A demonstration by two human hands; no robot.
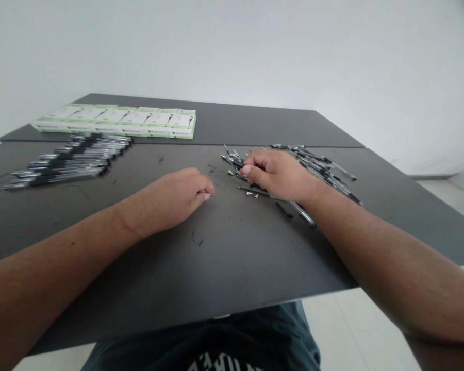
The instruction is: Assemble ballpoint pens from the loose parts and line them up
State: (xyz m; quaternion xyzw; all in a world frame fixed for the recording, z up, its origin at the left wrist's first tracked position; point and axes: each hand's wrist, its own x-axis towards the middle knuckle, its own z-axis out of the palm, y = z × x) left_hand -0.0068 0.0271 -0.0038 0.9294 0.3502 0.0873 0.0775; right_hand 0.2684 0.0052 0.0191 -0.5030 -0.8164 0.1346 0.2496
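My left hand (pixel 185 196) is closed over the middle of the table, its thumb and forefinger pinched together. A tiny pale tip shows at those fingertips, too small to name. Over a scatter of pen parts, my right hand (pixel 276 172) has its thumb and fingers drawn together beside a dark pen part (pixel 235 161). Whether that part is gripped or only touched I cannot tell. Small silver pen tips (pixel 255 196) lie below the right hand, near a black pen barrel (pixel 255 191). Clear pen barrels with black ends (pixel 325 175) spread out behind the right wrist.
Finished-looking pens (pixel 73 159) lie in a slanting row at the left. Behind them stands a row of white and green boxes (pixel 119 123). Dark scraps (pixel 200 241) dot the grey table (pixel 232 268). A black pen cap (pixel 283 210) rests near the right forearm.
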